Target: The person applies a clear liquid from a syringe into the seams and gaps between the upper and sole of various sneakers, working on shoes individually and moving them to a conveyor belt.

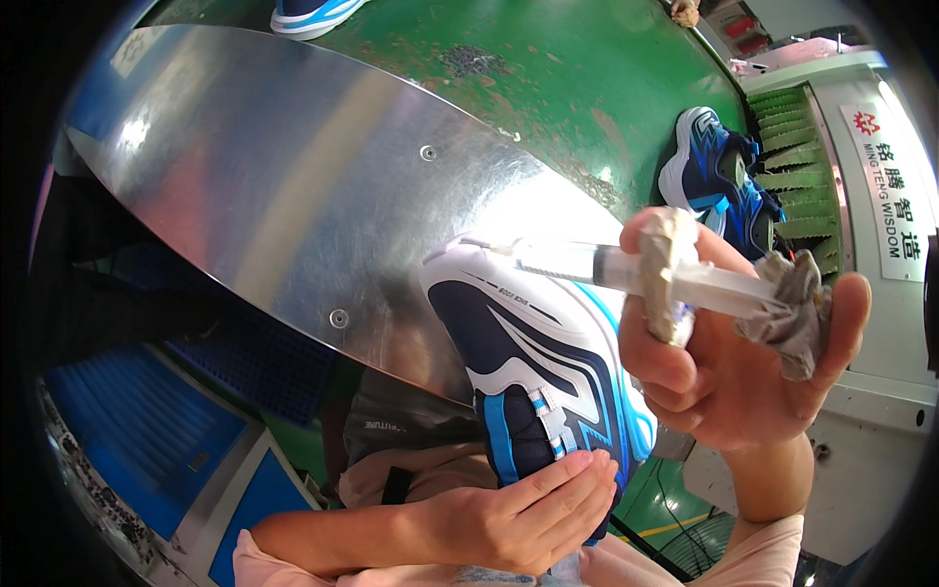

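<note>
A navy, white and blue sneaker [528, 338] is tilted in front of me, partly over the near edge of a metal plate. My left hand [533, 514] holds it by the collar and side, fingers laid together along the upper; the thumb is hidden. In my right hand [729, 377] is a clear plastic syringe [606, 266], with grey-white wrapping on its finger flange and plunger end. Its narrow tip lies at the edge of the sneaker's white sole near one end; whether it touches cannot be made out. The thumb is behind the wrapped plunger end.
The curved metal plate [293, 196] borders a green surface [528, 83]. More sneakers [704, 157] stand by a machine's green strip curtain [797, 147]; another shoe [318, 18] shows at the top. A co-worker's hand [685, 12] is far off. Blue panels [147, 430] are lower left.
</note>
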A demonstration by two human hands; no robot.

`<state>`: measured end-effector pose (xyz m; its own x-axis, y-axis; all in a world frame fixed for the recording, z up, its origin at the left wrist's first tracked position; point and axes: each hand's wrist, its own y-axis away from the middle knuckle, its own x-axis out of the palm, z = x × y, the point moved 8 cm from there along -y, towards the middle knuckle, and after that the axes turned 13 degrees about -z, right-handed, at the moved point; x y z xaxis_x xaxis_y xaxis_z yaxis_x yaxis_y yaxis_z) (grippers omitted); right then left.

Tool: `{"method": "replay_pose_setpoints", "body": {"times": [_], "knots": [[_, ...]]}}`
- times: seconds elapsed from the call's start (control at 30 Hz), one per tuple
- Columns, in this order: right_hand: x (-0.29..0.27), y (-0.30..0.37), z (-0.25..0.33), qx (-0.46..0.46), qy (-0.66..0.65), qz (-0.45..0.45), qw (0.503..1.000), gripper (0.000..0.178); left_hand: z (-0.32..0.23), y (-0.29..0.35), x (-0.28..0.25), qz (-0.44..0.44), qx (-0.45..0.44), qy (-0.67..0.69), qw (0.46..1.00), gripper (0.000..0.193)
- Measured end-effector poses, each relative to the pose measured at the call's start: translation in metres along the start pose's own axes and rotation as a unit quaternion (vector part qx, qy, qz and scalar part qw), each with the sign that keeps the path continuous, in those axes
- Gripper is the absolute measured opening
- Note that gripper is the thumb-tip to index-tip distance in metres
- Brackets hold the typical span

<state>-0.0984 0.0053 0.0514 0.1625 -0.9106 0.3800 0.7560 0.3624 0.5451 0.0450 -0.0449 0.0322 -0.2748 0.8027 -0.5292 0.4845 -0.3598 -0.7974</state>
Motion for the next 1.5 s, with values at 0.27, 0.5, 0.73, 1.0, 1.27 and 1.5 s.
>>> {"method": "replay_pose_setpoints", "body": {"times": [0.27, 0.5, 0.73, 1.0, 1.27, 1.5], "knots": [[-0.031, 0.041, -0.002, -0.053, 0.114, -0.013, 0.992, 0.117, 0.000, -0.002, 0.001, 0.030, -0.028, 0.026, 0.999, 0.021], [-0.068, 0.083, -0.035, -0.055, 0.003, -0.049, 0.997, 0.124, 0.001, -0.010, 0.004, 0.065, -0.038, 0.000, 0.997, 0.019], [-0.090, 0.124, -0.062, -0.036, -0.071, -0.043, 0.996, 0.126, -0.004, -0.013, 0.007, 0.085, -0.035, -0.023, 0.996, 0.017], [-0.120, 0.158, -0.085, -0.069, -0.154, -0.007, 0.986, 0.125, -0.006, -0.020, 0.014, 0.104, -0.010, -0.052, 0.993, 0.019], [-0.160, 0.167, -0.105, -0.095, -0.167, -0.014, 0.981, 0.123, -0.005, -0.041, 0.021, 0.136, -0.024, -0.084, 0.987, 0.018], [-0.182, 0.162, -0.116, -0.144, -0.261, 0.055, 0.953, 0.122, -0.005, -0.054, 0.030, 0.179, -0.017, -0.100, 0.979, 0.027]]}}
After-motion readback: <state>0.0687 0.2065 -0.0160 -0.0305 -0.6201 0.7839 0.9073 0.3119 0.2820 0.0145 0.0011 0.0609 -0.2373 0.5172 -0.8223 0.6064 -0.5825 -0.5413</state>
